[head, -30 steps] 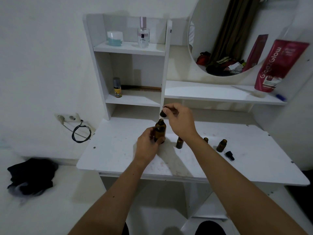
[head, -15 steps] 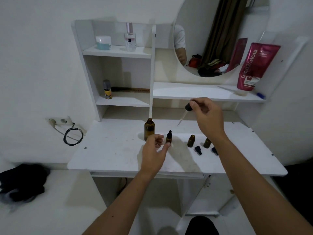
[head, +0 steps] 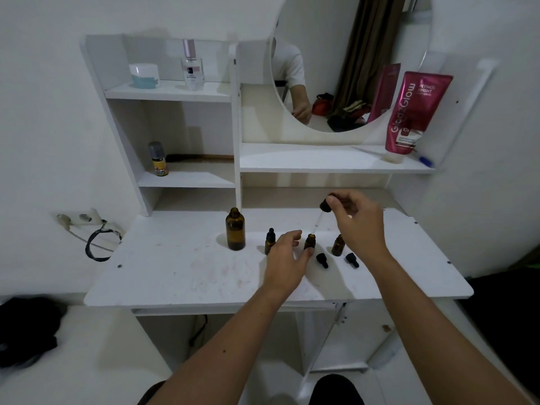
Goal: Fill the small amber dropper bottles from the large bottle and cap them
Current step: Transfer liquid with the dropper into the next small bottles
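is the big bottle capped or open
Open: the big bottle stands upright with a bare neck, and the right hand holds the dropper away from it.

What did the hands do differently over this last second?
The left hand let go of the large bottle and reached right to the open small bottle. The right hand lifted the dropper out of the large bottle and carried it right, over that small bottle. The other small bottles and loose caps stayed put.

Both forearms bare to the frame edge, no sleeves, watch or rings that I can see. Left hand (head: 285, 260) and right hand (head: 358, 220) ungloved. Small dark mole on left forearm.
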`<state>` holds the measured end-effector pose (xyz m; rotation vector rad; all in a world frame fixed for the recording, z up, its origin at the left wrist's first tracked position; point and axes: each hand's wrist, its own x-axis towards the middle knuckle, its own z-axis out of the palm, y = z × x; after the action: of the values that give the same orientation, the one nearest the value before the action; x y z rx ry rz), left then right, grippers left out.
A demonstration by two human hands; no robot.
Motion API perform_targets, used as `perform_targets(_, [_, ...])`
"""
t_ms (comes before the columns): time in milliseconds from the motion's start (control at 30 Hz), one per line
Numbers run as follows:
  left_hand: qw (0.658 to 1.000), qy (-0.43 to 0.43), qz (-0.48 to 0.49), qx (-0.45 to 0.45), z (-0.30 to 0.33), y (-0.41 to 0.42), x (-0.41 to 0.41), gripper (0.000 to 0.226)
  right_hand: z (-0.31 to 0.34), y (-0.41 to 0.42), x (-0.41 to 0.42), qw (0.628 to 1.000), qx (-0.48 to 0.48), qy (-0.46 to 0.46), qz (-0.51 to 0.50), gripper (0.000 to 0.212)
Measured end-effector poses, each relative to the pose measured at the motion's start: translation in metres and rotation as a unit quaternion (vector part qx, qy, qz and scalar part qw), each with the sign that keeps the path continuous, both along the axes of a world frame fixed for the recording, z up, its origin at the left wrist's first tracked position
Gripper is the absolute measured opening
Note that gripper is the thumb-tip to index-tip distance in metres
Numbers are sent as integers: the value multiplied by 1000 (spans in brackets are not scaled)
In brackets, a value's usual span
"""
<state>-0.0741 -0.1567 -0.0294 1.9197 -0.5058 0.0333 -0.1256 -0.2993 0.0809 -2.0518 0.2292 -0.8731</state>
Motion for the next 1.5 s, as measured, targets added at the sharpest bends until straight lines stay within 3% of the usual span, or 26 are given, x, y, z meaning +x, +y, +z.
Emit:
perform_targets(467, [998, -42, -7, 37, -8, -11, 11, 23, -34, 2, 8, 998, -30, 40, 33, 12])
perform_targets(1200, [997, -48, -5, 60, -9, -10, 11, 24, -25, 13, 12, 997, -42, 50, 35, 9])
perform_targets(1500, [996, -53, -10, 66, -12, 13, -8, 43, 2, 14, 0, 1000, -23, 3, -20, 10])
